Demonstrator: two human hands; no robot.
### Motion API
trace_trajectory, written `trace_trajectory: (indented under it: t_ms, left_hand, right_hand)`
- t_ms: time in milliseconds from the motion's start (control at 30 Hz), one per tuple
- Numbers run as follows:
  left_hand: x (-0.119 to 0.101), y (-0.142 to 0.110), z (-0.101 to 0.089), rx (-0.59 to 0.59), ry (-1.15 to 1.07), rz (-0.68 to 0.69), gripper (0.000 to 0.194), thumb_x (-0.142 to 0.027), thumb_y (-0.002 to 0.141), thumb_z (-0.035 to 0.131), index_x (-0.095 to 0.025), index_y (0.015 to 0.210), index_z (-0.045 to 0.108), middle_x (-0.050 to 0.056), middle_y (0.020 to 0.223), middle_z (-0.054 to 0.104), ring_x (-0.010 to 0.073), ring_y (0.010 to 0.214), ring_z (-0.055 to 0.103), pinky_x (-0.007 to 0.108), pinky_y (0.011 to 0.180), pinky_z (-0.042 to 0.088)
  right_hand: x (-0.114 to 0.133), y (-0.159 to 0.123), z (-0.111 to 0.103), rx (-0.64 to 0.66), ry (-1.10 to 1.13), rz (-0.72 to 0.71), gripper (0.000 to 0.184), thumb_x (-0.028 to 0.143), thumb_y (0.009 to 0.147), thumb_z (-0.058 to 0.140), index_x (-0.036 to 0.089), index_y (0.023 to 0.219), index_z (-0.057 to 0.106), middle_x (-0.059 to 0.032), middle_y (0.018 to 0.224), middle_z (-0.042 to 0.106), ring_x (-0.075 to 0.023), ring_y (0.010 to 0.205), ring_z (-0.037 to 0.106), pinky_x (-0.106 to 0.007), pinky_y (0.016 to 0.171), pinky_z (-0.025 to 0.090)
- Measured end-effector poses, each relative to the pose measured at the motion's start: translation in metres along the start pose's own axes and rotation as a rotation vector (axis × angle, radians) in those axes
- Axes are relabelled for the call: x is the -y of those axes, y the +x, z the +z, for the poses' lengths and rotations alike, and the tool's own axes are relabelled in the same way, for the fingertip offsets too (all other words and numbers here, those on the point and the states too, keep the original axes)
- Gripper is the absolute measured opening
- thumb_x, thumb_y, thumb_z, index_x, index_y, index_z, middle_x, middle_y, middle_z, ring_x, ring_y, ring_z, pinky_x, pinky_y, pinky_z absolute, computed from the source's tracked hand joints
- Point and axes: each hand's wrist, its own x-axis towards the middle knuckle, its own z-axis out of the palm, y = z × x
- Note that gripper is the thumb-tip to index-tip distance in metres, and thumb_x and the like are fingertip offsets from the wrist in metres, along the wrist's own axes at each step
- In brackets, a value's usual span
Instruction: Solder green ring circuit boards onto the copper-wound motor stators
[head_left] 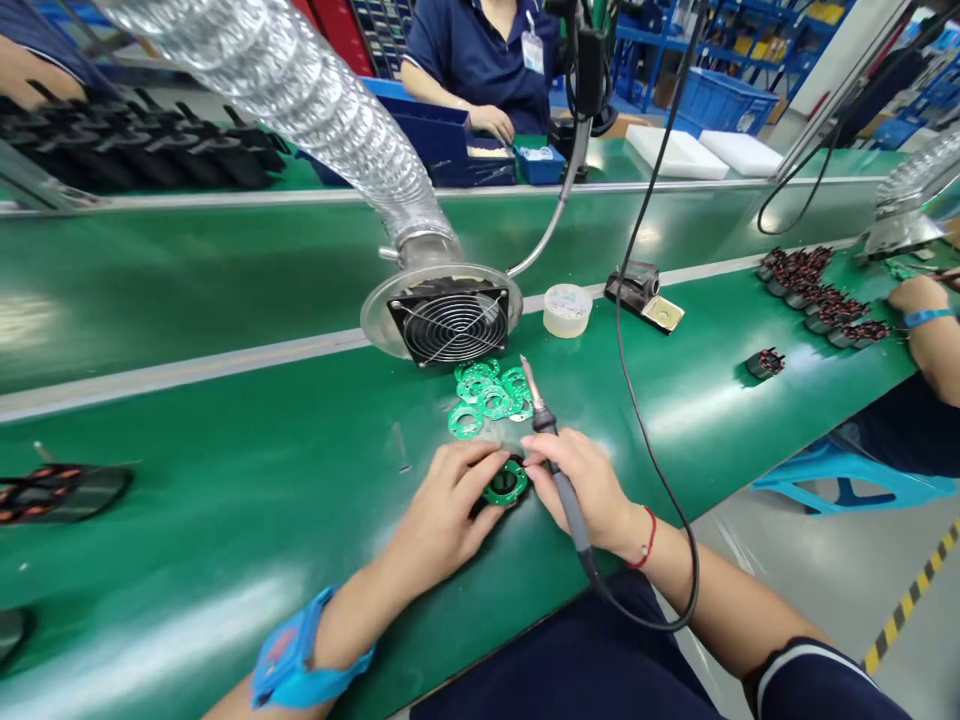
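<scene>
My left hand (457, 500) is closed around the side of a motor stator topped with a green ring-shaped circuit board (506, 483). Most of the stator's body is hidden by my fingers. In my right hand (585, 485) lies a soldering iron (571, 510), its tip pointing up and away from me. The right thumb and fingertips also touch the right edge of the circuit board. Just beyond my hands, several loose green ring boards (480, 392) are piled on the green bench (300, 450).
A fume extractor fan (450, 325) hangs behind the boards. Beside it stand a round translucent tub (567, 310) and an iron stand (645, 297). The iron's black cord (637, 400) loops past my right arm. Wound stators (814, 290) stand right, another (60, 492) left. Co-workers sit opposite and right.
</scene>
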Motion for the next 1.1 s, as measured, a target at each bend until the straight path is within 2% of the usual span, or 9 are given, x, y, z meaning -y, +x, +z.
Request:
trace_trajectory:
  t_ms: [100,200,300,467,567,733,900,1000,1100]
  left_hand:
    - [0.002,0.002,-0.005,-0.048,0.231,0.147,0.037,0.001,0.083,0.057,-0.007,0.118,0.050,0.016,0.116,0.050,0.0284,0.105,0.048,0.041,0.088,0.045]
    - [0.001,0.003,-0.009,-0.088,0.298,0.257,0.036,0.005,0.079,0.060,-0.009,0.111,0.052,0.017,0.115,0.050,0.0300,0.105,0.048,0.041,0.085,0.047]
    - [-0.003,0.003,-0.007,-0.140,0.221,0.209,0.035,0.003,0.080,0.062,-0.010,0.110,0.051,0.016,0.113,0.050,0.0284,0.105,0.049,0.040,0.086,0.046]
    - [-0.010,0.001,-0.004,-0.130,0.040,0.015,0.040,-0.008,0.084,0.064,-0.009,0.120,0.046,0.016,0.115,0.051,0.0252,0.106,0.050,0.039,0.089,0.045]
    - [-0.014,0.001,-0.007,-0.129,-0.010,-0.031,0.039,-0.013,0.088,0.062,-0.009,0.123,0.044,0.015,0.115,0.051,0.0232,0.106,0.049,0.036,0.090,0.044]
    - [-0.015,0.000,-0.007,-0.147,-0.029,-0.137,0.039,-0.018,0.089,0.062,-0.008,0.123,0.045,0.013,0.112,0.052,0.0211,0.105,0.049,0.033,0.091,0.044]
    - [-0.005,-0.007,0.006,-0.013,-0.112,-0.300,0.038,-0.018,0.088,0.062,-0.015,0.121,0.043,0.009,0.109,0.052,0.0194,0.101,0.052,0.032,0.086,0.048]
    - [0.004,-0.011,0.013,0.112,-0.200,-0.434,0.043,-0.018,0.084,0.066,-0.017,0.120,0.042,0.008,0.109,0.053,0.0205,0.100,0.054,0.037,0.084,0.050]
    - [0.009,-0.013,0.014,0.157,-0.327,-0.495,0.046,-0.015,0.081,0.064,-0.017,0.120,0.042,0.010,0.113,0.052,0.0226,0.104,0.053,0.043,0.088,0.050]
  right_hand:
    - [0.003,0.008,-0.007,0.074,0.181,0.128,0.031,0.007,0.090,0.049,0.018,0.120,0.048,-0.0027,0.089,0.061,-0.0128,0.081,0.056,-0.028,0.079,0.049]
    - [0.005,0.013,-0.014,0.241,0.581,0.357,0.034,0.008,0.088,0.050,0.018,0.121,0.045,0.0006,0.085,0.057,-0.0083,0.075,0.056,-0.023,0.075,0.049]
    - [0.008,0.013,-0.015,0.266,0.845,0.473,0.035,0.013,0.089,0.054,0.018,0.122,0.044,0.0022,0.082,0.055,-0.0065,0.073,0.055,-0.020,0.072,0.050]
    - [0.019,0.002,-0.004,-0.084,0.450,0.261,0.046,0.007,0.090,0.053,0.022,0.132,0.042,-0.0031,0.100,0.064,-0.0111,0.092,0.062,-0.027,0.084,0.052]
    - [0.029,-0.002,-0.001,-0.107,0.165,0.114,0.045,0.006,0.090,0.051,0.023,0.131,0.044,-0.0047,0.105,0.068,-0.0156,0.094,0.061,-0.034,0.087,0.051]
    - [0.041,-0.010,0.009,-0.170,0.126,0.181,0.046,0.006,0.088,0.051,0.021,0.131,0.044,-0.0058,0.114,0.067,-0.0175,0.102,0.060,-0.037,0.092,0.048]
    - [0.031,-0.019,0.020,-0.023,0.010,0.224,0.046,0.011,0.087,0.052,0.019,0.131,0.044,-0.0092,0.116,0.064,-0.0216,0.105,0.059,-0.041,0.092,0.048]
    - [0.020,-0.018,0.020,0.133,-0.020,0.334,0.051,0.019,0.087,0.061,0.019,0.134,0.041,-0.0099,0.120,0.063,-0.0234,0.105,0.059,-0.042,0.091,0.049]
    - [0.014,-0.008,0.018,0.241,-0.041,0.323,0.057,0.022,0.086,0.064,0.020,0.137,0.038,-0.0123,0.126,0.059,-0.0264,0.108,0.058,-0.046,0.090,0.050]
